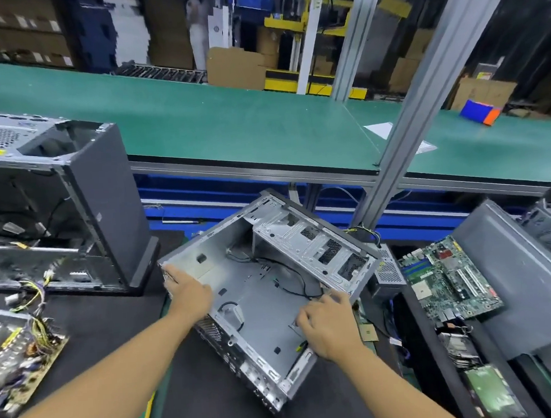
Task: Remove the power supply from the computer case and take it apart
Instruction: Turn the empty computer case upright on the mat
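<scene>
An open grey computer case (258,301) lies on its side in the middle of the bench, its inside bare except for a few black cables. My left hand (188,291) grips the case's left rim. My right hand (329,324) holds the near right edge, fingers curled over it. A small perforated power supply box (387,271) with coloured wires sits just behind the case's right end. At the left lies a bare power supply circuit board (20,360) with a bundle of yellow and black wires.
Another open dark case (71,203) stands at the left. A green motherboard (448,278) and a grey side panel (526,276) lie at the right, with a heatsink and a drive below them. A long green conveyor table (229,127) and an aluminium post (417,110) stand behind.
</scene>
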{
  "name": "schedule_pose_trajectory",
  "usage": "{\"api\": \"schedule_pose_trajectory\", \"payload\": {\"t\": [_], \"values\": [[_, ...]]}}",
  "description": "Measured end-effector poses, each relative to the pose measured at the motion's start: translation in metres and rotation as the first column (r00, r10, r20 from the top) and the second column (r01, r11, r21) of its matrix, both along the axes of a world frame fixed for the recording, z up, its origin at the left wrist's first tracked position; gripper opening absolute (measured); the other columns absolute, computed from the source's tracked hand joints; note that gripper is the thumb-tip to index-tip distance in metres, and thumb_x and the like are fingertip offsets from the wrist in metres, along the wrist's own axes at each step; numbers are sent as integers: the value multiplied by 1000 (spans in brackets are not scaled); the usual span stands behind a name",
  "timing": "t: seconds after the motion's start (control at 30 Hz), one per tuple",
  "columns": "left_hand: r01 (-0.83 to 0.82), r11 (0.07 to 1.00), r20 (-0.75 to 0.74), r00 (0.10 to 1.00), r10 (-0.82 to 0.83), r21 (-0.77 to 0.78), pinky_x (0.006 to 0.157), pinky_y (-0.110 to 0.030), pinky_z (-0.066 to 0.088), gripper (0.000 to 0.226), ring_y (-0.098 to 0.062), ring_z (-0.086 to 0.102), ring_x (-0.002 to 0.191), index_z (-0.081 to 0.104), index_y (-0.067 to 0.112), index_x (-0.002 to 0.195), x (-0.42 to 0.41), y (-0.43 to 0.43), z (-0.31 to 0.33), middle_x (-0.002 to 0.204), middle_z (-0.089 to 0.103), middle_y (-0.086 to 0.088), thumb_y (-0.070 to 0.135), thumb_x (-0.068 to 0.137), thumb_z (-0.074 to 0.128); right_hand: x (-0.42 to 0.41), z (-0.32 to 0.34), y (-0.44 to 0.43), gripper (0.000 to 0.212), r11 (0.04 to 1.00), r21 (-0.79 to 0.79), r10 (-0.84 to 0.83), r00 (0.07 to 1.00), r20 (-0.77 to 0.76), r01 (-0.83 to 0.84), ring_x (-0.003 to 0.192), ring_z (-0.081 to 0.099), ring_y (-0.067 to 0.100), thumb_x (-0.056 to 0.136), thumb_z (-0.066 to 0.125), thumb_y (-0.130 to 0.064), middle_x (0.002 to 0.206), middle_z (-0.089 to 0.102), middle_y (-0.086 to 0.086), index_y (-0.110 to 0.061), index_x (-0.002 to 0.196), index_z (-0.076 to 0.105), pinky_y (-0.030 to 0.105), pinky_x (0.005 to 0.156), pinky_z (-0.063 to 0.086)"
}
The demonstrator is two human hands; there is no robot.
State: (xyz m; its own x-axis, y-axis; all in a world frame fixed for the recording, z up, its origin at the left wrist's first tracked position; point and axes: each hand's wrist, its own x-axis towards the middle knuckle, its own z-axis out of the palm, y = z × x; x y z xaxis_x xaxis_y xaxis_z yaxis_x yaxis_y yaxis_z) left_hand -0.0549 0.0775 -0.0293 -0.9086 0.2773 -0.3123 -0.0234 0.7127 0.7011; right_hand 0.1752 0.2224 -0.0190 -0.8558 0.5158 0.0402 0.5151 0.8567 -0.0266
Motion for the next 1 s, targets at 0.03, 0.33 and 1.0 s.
{"api": "schedule_pose_trajectory", "payload": {"t": [0.03,0.33,1.0], "values": [[23,999,6,1000,-23,-40,111,-49,28,89,-46,23,142,-14,8,153,-7,2,-2,158,3,-26,15,94,53,-4,1,-7,56,1000,-7,-24,1000,-8,24,80,49,15,91,13,-40,79,64,-9,-26,77,66,33,93,25],[151,957,-8,987,-158,-247,90,-39,33,88,-39,42,125,-24,14,151,-73,25,8,161,2,-18,11,98,46,-42,3,-69,34,975,21,-222,975,2,222,52,37,24,84,34,-24,50,51,0,-21,54,51,37,68,33],[65,986,30,998,-61,-154,85,-38,38,70,-34,48,108,-4,11,156,47,-22,-1,151,22,-18,20,101,38,-21,21,95,69,872,-140,-443,878,181,468,143,20,37,94,28,-63,163,9,10,-38,154,5,55,112,21]]}}
